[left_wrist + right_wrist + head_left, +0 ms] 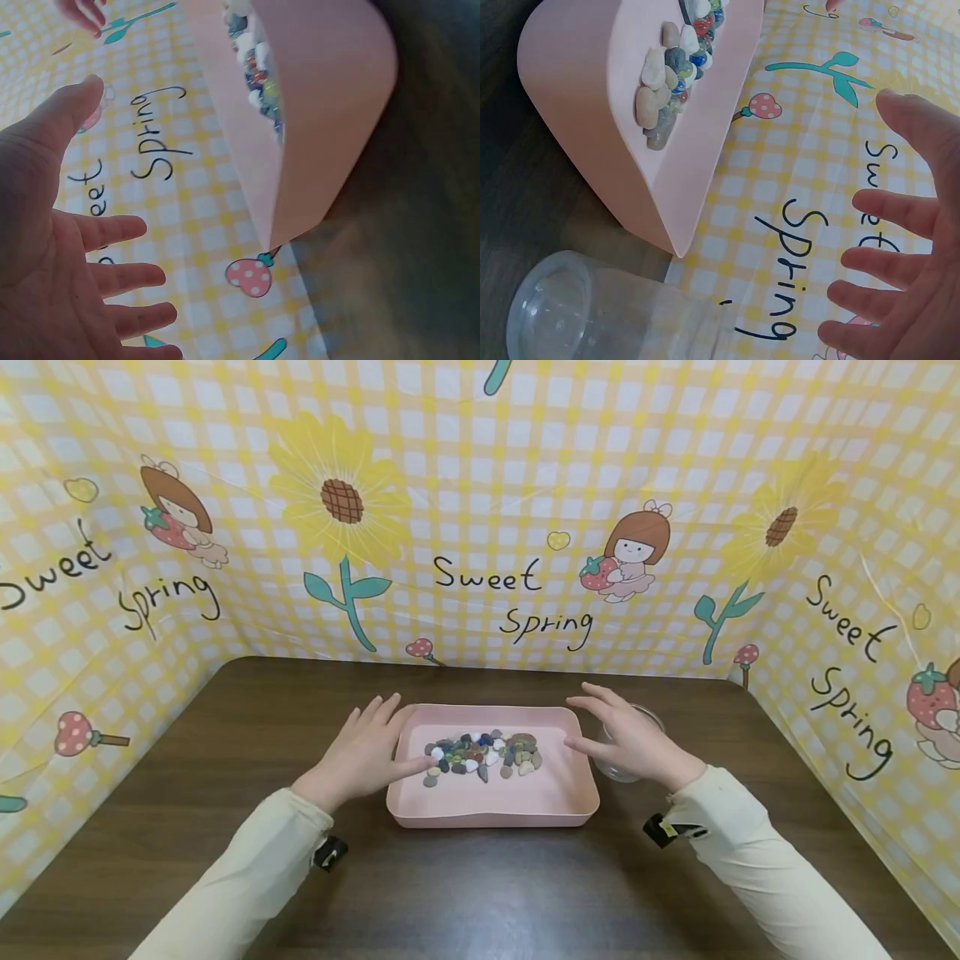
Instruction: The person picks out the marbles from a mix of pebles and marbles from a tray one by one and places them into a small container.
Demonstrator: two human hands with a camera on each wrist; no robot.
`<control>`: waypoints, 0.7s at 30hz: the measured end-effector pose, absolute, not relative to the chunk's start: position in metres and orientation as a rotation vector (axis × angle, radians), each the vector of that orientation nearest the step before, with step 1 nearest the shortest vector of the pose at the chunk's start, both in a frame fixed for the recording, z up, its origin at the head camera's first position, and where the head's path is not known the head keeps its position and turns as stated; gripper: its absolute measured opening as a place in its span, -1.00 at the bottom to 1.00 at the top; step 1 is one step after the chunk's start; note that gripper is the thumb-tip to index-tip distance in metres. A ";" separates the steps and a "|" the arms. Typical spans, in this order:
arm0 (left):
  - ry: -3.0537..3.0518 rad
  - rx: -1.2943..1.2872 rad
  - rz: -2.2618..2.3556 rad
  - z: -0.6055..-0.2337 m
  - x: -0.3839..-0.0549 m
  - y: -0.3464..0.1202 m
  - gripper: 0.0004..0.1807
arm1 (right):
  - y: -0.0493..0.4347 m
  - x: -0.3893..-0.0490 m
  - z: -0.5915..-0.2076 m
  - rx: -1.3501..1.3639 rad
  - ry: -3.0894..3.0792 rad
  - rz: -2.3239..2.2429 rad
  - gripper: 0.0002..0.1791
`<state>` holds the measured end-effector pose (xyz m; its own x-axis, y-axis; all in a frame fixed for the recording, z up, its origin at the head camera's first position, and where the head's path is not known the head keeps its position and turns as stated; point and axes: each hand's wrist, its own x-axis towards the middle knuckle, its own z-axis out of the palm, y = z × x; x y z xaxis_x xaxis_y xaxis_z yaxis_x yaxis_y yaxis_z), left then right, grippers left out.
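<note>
centrally, mixed stones are held in a pink tray, presumably kept from scattering by its raised wall, while the tray is flanked by the left hand and right hand, fingers extended and empty.

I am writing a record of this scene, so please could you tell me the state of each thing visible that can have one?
Left hand: fingers extended, holding nothing
Right hand: fingers extended, holding nothing
Pink tray: upright, uncovered
Stones: loose, gathered inside the tray
Clear jar: upright beside the tray; lid, cannot tell
Patterned cloth: hanging, lightly creased
</note>
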<state>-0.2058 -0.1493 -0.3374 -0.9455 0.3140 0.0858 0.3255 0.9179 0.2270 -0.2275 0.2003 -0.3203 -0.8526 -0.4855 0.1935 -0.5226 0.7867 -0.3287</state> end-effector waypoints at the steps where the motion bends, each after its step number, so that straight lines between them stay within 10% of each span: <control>1: -3.026 -0.512 -0.361 -0.339 -0.205 -0.149 -0.07 | 0.200 -0.228 -0.321 0.821 -2.870 0.587 -0.36; 21: -3.113 -0.556 -0.290 -0.378 -0.192 -0.146 -0.12 | 0.180 -0.234 -0.336 0.963 -2.881 0.722 -0.46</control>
